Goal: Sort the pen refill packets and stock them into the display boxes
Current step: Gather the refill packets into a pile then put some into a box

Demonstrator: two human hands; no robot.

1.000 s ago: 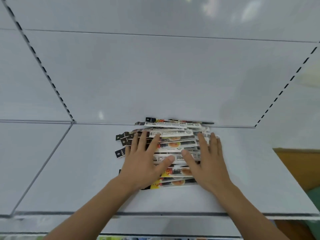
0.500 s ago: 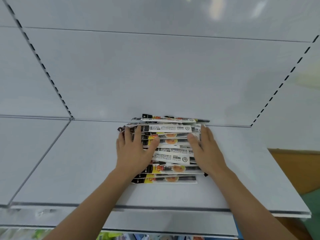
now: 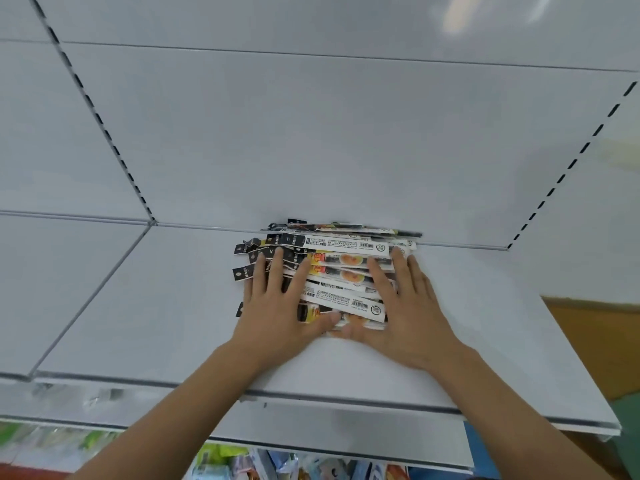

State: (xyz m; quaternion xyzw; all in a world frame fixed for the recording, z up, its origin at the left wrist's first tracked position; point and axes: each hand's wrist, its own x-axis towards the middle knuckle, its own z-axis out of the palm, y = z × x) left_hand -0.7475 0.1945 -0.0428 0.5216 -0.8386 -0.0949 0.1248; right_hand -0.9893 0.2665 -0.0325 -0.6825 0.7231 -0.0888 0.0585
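A pile of long, narrow pen refill packets with black, yellow and white printing lies on the white shelf, pushed against its back panel. My left hand rests flat on the pile's left half, fingers spread and straight. My right hand lies flat on the right half, fingers straight. My thumbs nearly meet at the pile's near edge. Black hang-tabs stick out to the left of my left hand. No display boxes are in view.
The white back panel rises behind the pile, with slotted uprights at left and right. Colourful goods show on a lower shelf under the front edge. An orange-brown surface lies at the right.
Both hands slid back toward me on the pile and the thumbs came together at its near edge. The packets have been squeezed into a tighter stack against the back panel.
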